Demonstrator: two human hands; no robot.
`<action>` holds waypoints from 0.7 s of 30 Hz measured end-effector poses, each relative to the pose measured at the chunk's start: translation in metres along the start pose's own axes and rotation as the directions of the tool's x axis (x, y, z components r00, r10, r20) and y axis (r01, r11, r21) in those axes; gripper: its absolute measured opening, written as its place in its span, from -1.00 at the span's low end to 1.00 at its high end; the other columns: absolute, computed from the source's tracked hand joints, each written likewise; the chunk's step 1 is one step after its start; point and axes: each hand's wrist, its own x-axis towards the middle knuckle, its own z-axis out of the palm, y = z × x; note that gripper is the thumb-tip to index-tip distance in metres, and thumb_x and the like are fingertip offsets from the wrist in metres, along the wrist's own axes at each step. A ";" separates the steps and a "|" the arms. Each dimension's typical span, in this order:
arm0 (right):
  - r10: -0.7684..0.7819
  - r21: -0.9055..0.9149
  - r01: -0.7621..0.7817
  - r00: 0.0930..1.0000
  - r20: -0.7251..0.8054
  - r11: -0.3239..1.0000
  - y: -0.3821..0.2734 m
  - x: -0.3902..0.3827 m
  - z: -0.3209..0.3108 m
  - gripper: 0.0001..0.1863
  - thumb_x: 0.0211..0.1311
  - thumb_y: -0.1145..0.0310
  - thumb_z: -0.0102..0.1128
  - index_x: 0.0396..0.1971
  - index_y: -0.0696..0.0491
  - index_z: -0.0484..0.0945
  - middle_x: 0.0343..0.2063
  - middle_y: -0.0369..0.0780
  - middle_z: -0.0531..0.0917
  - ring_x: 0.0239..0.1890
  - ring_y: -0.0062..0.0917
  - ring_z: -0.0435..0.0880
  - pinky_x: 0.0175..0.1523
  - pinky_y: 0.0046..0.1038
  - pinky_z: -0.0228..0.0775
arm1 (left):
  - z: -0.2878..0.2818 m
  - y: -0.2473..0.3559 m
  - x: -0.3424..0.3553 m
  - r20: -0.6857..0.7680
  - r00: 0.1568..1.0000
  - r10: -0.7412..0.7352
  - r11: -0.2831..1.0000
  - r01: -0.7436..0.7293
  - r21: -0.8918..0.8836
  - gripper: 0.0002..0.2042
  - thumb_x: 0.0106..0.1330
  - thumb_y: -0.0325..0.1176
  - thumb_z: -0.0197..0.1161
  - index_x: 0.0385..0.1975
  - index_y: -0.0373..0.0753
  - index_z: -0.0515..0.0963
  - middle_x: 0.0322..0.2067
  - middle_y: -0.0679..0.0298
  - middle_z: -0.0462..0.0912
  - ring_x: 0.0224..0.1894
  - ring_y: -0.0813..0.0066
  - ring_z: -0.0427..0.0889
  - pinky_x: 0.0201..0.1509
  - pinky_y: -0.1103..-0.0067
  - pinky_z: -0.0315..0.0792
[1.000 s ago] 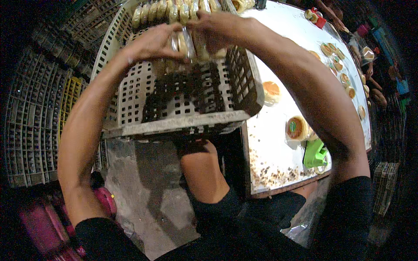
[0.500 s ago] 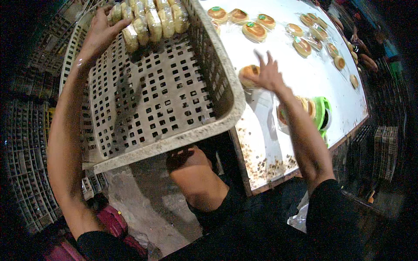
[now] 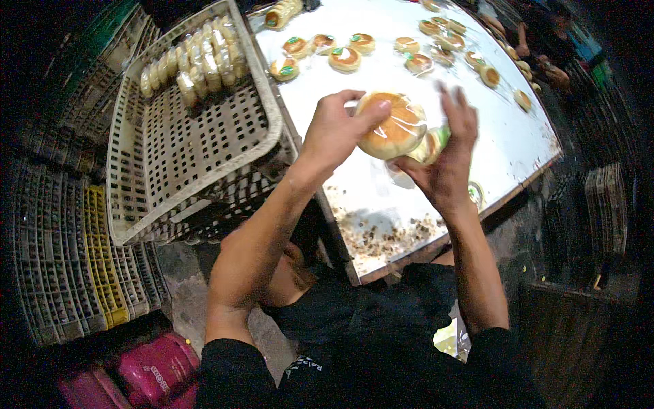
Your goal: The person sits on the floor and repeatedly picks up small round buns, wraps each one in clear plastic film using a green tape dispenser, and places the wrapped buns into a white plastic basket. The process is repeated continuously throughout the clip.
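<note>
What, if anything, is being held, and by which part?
A bun, held at its left edge by the left hand, thumb over its top. Whether the right hand holds anything, I can't tell.

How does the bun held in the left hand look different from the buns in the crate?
The held bun is up in the left hand, over the white table; the crate buns rest in the crate. The held bun shows its round browned top, while the crate buns stand on edge, mostly pale sides showing. The crate buns sit packed in rows, unlike the held bun. Both have pale sides.
</note>
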 end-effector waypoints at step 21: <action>0.822 0.812 -0.539 0.552 0.141 0.223 -0.010 -0.068 -0.039 -0.84 0.48 0.33 0.04 -0.25 0.12 0.44 -0.36 -0.24 0.61 -0.24 -0.55 0.60 0.01 -0.45 0.45 | 0.105 -0.047 -0.059 -0.316 0.934 0.168 0.976 -0.202 -0.078 -0.76 0.50 -0.31 0.08 -0.28 -0.39 0.53 -0.44 0.28 0.60 -0.35 0.53 0.61 -0.16 0.60 0.50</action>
